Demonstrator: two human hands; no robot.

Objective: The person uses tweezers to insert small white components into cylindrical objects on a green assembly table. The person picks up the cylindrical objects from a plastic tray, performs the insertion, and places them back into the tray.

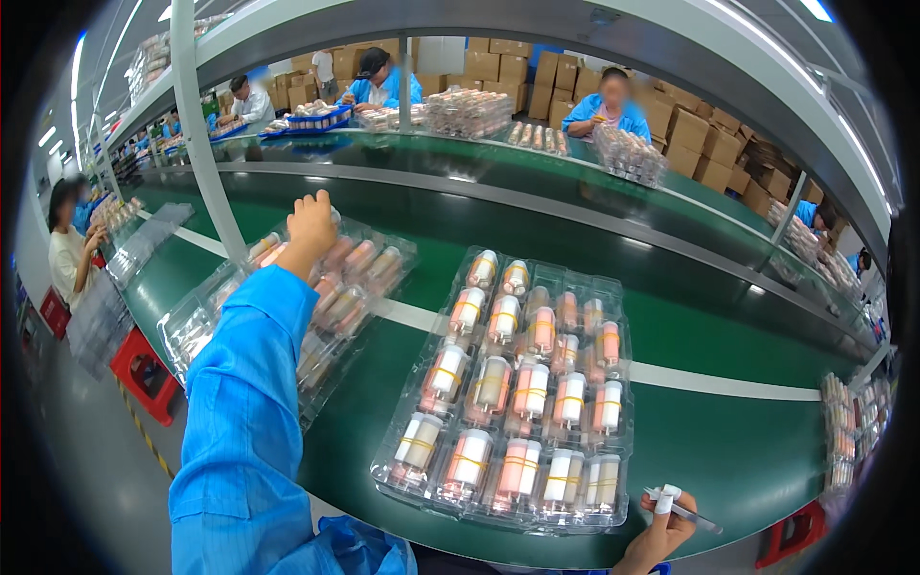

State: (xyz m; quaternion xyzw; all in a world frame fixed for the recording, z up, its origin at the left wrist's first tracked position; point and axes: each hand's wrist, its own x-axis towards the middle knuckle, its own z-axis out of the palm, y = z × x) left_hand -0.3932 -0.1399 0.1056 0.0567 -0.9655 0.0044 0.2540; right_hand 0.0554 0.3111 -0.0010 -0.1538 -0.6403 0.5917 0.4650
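Green conveyor belt (728,450) carries two clear blister trays of small capped bottles. Judged from this, a tray is being drawn in: the left hand (311,222) is pressed on the far-left tray (364,273), fingers curled over its far edge. The nearer tray (517,393) lies between both hands. Near right, the right hand (661,532) pinches a thin pen-like tool (688,515).

Bright overhead strip lights (77,67) glare off the green conveyor belt (728,326); fisheye bends edges, corners black.
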